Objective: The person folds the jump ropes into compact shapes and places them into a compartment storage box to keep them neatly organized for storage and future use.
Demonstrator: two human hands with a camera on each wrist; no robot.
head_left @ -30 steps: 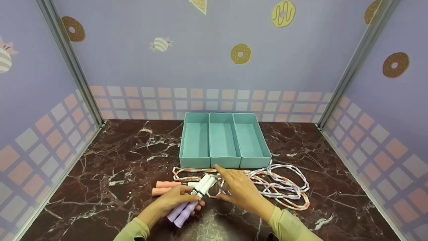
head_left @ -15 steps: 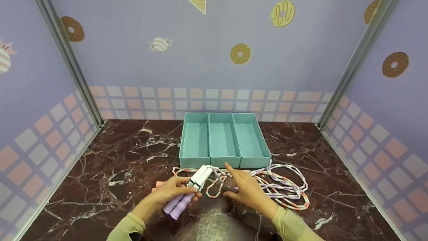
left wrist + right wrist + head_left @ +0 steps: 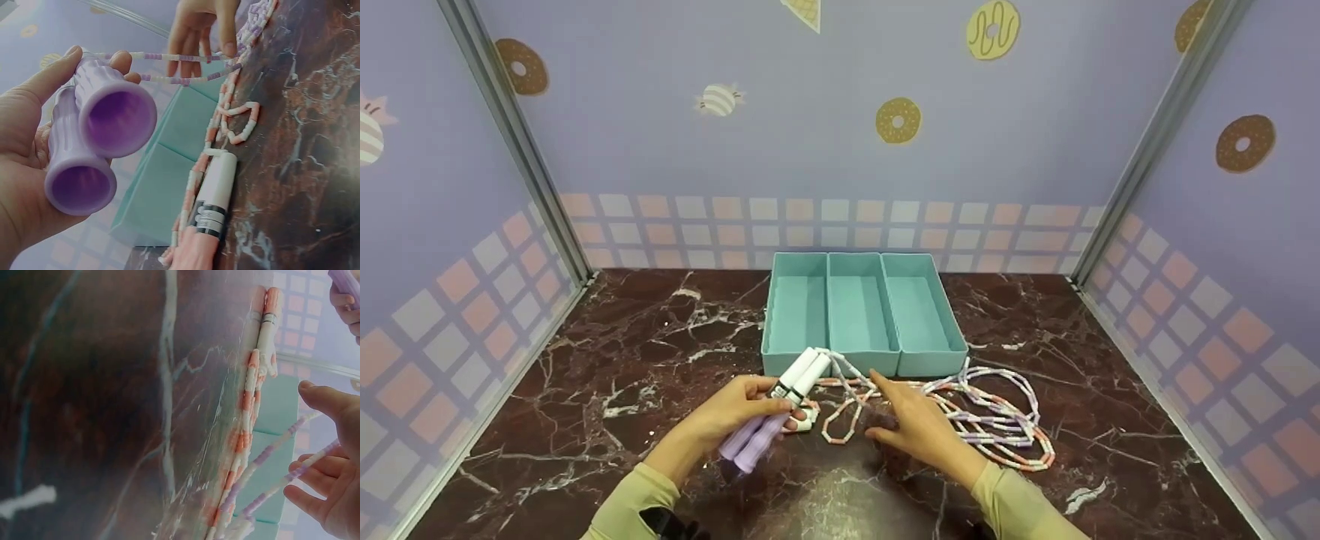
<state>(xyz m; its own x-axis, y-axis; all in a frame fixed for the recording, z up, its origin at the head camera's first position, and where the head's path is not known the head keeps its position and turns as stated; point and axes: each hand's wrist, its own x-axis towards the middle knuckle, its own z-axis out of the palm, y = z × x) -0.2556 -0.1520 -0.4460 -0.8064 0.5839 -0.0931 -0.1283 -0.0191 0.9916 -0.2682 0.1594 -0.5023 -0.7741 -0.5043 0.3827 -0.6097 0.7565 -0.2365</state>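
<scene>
Both forearms come in low, in pale yellow-green sleeves. The left hand is lifted a bit, fingers and thumb wrapped tight in a grip. The right hand sits lower, palm down, fingers loosely spread, index pointing forward.

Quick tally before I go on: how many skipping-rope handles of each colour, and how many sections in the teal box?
Purple handles: 2, both held in the left hand
Pink handles: 2, lying on the table
Sections of the teal box: 3
Total: 7
</scene>
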